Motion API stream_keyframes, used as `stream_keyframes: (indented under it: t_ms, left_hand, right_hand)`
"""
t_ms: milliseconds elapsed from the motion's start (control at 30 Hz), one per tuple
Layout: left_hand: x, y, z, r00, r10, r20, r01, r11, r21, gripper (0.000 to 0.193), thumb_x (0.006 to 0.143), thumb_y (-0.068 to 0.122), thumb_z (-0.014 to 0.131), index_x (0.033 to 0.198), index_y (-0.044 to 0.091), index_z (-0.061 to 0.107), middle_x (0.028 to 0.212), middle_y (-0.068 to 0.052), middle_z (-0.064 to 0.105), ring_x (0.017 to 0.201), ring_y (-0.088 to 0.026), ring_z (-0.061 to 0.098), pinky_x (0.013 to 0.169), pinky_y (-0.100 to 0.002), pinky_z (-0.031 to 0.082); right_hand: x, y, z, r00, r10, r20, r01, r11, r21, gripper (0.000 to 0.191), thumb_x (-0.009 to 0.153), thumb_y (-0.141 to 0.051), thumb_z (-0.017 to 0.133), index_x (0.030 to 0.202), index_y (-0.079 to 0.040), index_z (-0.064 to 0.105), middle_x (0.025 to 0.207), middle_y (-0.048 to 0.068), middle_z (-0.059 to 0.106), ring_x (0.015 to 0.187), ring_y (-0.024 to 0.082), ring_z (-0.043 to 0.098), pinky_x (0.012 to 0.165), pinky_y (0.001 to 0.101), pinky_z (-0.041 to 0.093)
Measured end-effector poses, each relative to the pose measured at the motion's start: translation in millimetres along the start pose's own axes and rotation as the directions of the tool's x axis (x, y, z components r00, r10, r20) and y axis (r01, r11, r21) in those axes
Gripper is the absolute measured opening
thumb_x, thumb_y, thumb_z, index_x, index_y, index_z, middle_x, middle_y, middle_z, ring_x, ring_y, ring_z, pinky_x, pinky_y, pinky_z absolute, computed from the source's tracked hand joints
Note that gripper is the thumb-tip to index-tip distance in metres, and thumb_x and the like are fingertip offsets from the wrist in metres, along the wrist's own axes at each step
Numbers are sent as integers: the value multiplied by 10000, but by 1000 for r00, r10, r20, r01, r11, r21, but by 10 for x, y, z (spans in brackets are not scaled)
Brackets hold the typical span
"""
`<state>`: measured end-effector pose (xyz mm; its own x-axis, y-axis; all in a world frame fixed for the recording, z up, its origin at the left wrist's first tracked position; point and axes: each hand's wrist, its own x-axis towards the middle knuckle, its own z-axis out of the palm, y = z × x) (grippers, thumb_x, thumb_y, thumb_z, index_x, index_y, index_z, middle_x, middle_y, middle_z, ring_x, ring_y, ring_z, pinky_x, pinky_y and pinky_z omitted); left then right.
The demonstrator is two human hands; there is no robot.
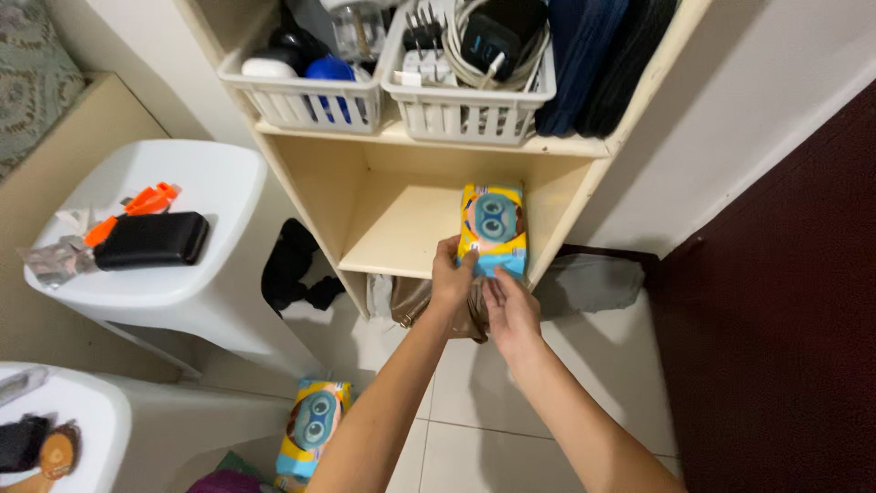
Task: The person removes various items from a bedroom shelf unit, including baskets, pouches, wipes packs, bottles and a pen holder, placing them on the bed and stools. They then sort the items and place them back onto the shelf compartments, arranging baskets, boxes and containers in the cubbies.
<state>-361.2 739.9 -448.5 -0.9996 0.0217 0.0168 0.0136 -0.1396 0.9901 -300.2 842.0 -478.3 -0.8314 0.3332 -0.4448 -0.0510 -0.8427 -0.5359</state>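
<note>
- Pack (494, 226): yellow-and-blue, cartoon eyes on its face; stands upright at the front right edge of the lower shelf (392, 239), close to the right wall.
- Left hand (452, 278): fingers wrapped on the pack's lower left edge, gripping it; forearm rises from bottom centre, wrist straight.
- Right hand (509, 310): just under the pack's bottom edge, fingertips touching it, fingers loosely spread; whether it truly grips, cannot tell.
- Handling note: judged best to keep the pack upright and square, base flat on the shelf board, and slide it back from the lip so it cannot tip forward.
- Second pack (313, 427): same print, on the floor beside a white stool (196, 301), well apart from the hands.
- Upper shelf: two white baskets (456, 114), one with cables and plugs; dark folded cloth to the right.
- Stool top: black case (151, 240), orange tool (137, 208).
- Below the shelf: brown bag (415, 301), grey cloth (593, 283).
</note>
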Motion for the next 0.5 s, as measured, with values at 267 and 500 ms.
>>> stream_keyframes:
  t_ms: [267, 500]
  left_hand:
    - [259, 332, 294, 972, 218, -91, -190, 951, 246, 354, 912, 131, 695, 1241, 5, 663, 1125, -220, 712, 1068, -325, 678, 962, -378, 515]
    - [419, 554, 403, 959, 198, -202, -72, 861, 504, 420, 801, 152, 777, 1218, 132, 740, 1098, -257, 623, 983, -402, 670, 896, -454, 535]
  right_hand:
    - [151, -108, 112, 996, 30, 85, -11, 977, -211, 184, 951, -121, 611, 1135, -104, 616, 1096, 32, 668, 1036, 190, 651, 953, 368, 534]
    - [190, -111, 281, 975, -179, 134, 223, 822, -524, 375, 992, -186, 620, 1335, -40, 574, 1232, 85, 608, 1051, 195, 595, 905, 378, 494]
